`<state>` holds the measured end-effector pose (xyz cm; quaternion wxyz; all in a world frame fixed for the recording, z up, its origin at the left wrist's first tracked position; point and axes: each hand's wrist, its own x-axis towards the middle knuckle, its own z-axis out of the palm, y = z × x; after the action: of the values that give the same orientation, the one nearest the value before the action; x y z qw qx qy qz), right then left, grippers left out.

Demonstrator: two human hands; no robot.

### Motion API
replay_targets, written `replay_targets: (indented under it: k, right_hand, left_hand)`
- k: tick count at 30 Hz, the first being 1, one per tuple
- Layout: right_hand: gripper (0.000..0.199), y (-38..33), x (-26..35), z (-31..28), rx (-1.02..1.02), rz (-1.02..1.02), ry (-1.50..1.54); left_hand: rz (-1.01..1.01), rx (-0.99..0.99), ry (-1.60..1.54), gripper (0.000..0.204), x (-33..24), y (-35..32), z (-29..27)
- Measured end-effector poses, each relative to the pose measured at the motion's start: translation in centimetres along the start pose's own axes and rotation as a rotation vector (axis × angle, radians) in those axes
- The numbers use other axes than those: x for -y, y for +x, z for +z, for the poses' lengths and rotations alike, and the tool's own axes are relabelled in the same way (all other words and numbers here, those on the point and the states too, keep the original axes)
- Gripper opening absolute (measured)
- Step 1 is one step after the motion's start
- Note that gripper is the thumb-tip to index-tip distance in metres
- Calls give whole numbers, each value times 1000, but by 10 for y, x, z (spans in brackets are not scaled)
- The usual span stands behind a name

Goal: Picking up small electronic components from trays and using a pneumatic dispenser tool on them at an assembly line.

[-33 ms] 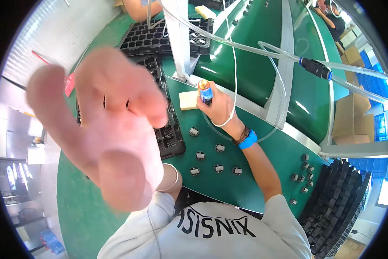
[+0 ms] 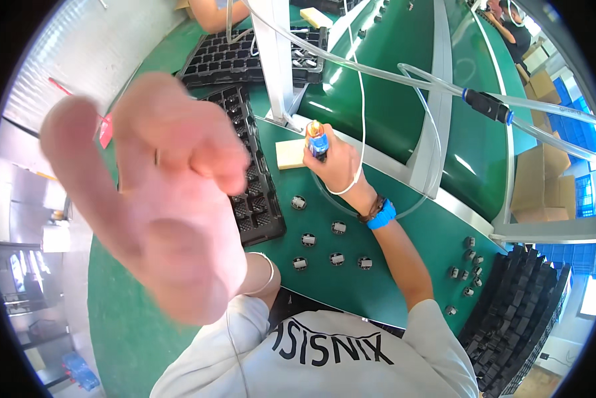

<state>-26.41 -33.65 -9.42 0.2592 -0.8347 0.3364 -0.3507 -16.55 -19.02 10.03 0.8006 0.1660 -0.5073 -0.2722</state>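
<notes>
My left hand [image 2: 178,192] is raised very near the camera, palm towards it and blurred. One finger stretches out to the left, apart from the others, which curl loosely; nothing shows in it. It hides part of a black compartment tray [image 2: 261,205]. Farther off, my right hand [image 2: 338,162] is wrapped round a small blue cylinder [image 2: 318,144] with a clear amber end pointing up. What lies inside that grip is hidden. Beside it sits a pale yellow block [image 2: 290,154]. Several small round parts with silvery tops [image 2: 337,259] lie on the green table [image 2: 351,292] below the right hand.
A white post [image 2: 276,66] rises at the table's far edge, beside a green conveyor belt [image 2: 384,93]. Clear tubes with a black connector [image 2: 487,106] cross overhead. Stacked black trays [image 2: 517,318] stand right, near more small parts [image 2: 469,272]. Another person's arm [image 2: 217,14] reaches in at the top.
My left hand has shifted very slightly to the left, and its curled fingers with it. The right hand keeps its hold on the blue cylinder, nearly still.
</notes>
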Motion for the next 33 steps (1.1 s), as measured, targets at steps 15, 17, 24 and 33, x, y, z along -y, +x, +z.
replay_targets:
  k: [15, 17, 24, 33]
  right_hand:
    - [32, 4, 1, -5, 38, -21, -9]
    - [30, 5, -7, -2, 12, -1, 61]
    - [26, 9, -8, -11, -36, -28, 163]
    - [28, 4, -7, 3, -2, -63, -25]
  left_hand:
    - [90, 11, -88, 15, -12, 0, -18]
    - [90, 79, -73, 15, -8, 2, -17]
    - [-87, 154, 31, 21, -12, 1, -25]
    - [-62, 264, 114, 20, -9, 6, -20]
